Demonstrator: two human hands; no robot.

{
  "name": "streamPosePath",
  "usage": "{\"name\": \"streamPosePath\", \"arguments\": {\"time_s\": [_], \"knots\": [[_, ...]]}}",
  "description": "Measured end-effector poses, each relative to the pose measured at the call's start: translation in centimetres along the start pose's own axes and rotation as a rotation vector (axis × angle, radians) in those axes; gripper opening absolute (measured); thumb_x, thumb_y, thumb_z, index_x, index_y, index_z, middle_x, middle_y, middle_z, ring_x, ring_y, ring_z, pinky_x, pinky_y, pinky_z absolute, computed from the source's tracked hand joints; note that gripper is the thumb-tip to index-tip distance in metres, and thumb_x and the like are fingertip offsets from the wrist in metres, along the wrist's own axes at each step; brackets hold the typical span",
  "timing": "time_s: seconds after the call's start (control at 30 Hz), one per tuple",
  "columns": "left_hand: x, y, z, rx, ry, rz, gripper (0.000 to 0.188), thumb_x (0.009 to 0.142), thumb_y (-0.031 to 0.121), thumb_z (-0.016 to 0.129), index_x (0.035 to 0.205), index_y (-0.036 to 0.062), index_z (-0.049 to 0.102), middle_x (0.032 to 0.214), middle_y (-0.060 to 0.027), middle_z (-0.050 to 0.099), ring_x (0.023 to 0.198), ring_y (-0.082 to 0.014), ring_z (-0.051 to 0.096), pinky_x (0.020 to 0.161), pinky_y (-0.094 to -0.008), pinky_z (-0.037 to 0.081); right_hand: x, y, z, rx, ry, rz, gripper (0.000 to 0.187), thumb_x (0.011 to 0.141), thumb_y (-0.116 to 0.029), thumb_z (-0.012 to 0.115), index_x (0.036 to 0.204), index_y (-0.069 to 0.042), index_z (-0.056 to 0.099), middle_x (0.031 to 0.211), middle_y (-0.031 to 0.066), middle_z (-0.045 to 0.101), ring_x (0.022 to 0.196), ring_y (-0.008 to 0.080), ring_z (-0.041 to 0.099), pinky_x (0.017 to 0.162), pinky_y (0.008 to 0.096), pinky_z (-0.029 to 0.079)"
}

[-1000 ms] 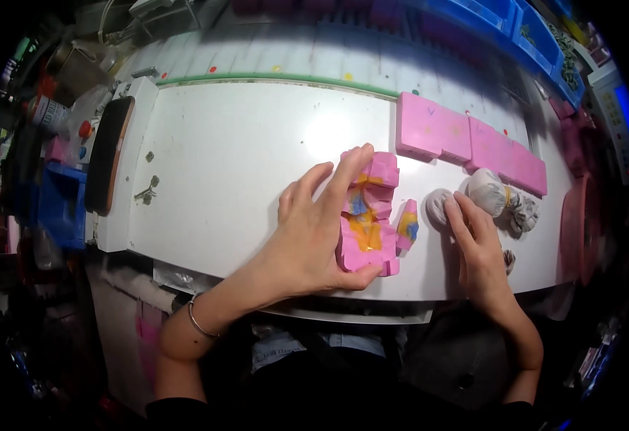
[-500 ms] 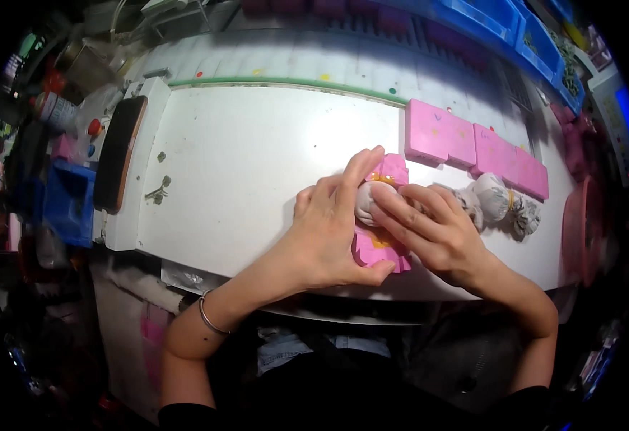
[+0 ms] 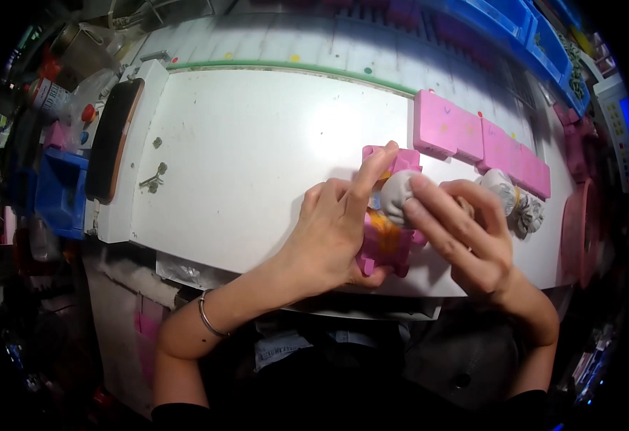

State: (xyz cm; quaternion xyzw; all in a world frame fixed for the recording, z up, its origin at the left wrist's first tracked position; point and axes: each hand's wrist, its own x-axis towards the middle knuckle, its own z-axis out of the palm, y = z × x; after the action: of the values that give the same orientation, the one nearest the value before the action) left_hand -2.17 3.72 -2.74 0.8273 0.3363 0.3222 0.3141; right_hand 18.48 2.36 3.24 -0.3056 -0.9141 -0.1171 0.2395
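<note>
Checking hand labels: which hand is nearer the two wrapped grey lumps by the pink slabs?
Right. The right hand lies just beside the wrapped grey lumps, fingers on a grey clay ball. The left hand is farther off, across the pink mould that it holds down.
</note>
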Motion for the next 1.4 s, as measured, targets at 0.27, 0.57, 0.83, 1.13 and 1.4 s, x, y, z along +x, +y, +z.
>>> {"name": "streamPosePath", "arguments": {"time_s": [0.27,0.57,0.83,1.13,1.4], "knots": [[-0.2,0.3,-0.1,0.077,0.018,-0.015,0.121,0.055,0.025,0.084,0.147,0.0066,0.007,0.141,-0.0121,0.036,0.09,-0.0309,0.052,0.086,-0.0449,0.042,-0.3,-0.5,0.1,0.192,-0.367,0.101,0.048,0.069,-0.008,0.059,0.117,-0.003,0.06,0.123,0.0079,0.056,0.094,0.0265,0.053,0.078,0.035,0.048],[0.0,0.4,0.3,-0.03,0.036,-0.105,0.101,0.067,0.031,0.076,0.148,0.014,0.019,0.139,-0.0113,0.041,0.088,-0.0306,0.051,0.085,-0.0402,0.044,-1.1,-1.4,-1.2,0.392,-0.328,0.326,0.056,0.064,0.007,0.057,0.119,-0.004,0.057,0.124,0.0115,0.056,0.096,0.0306,0.054,0.083,0.0378,0.048],[0.9,1.7,1.1,0.208,0.187,0.063,0.045,0.086,0.028,0.059,0.127,0.0093,0.059,0.131,-0.0165,0.044,0.081,-0.0236,0.054,0.077,-0.034,0.05,-6.5,-1.4,-1.9,0.161,-0.205,0.583,0.054,0.066,0.011,0.06,0.119,0.0,0.056,0.121,0.0148,0.057,0.102,0.0339,0.053,0.088,0.0401,0.047],[-1.0,4.4,0.5,0.056,0.355,-0.153,0.036,0.091,0.01,0.055,0.125,-0.002,0.055,0.108,-0.0161,0.048,0.067,-0.014,0.053,0.061,-0.0267,0.046,-0.5,-3.7,1.4,0.689,-0.032,0.797,0.052,0.083,-0.015,0.07,0.127,0.002,0.048,0.105,0.0164,0.055,0.087,0.027,0.061,0.073,0.0336,0.053],[2.1,1.0,-1.9,0.004,0.377,-0.03,0.042,0.08,0.01,0.065,0.12,-0.0003,0.057,0.111,-0.016,0.051,0.102,-0.028,0.052,0.088,-0.0363,0.043,1.0,-0.7,1.6,0.999,-0.194,0.684,0.039,0.083,-0.011,0.068,0.118,0.002,0.056,0.099,0.0152,0.064,0.089,0.0248,0.064,0.078,0.0332,0.051]]}}
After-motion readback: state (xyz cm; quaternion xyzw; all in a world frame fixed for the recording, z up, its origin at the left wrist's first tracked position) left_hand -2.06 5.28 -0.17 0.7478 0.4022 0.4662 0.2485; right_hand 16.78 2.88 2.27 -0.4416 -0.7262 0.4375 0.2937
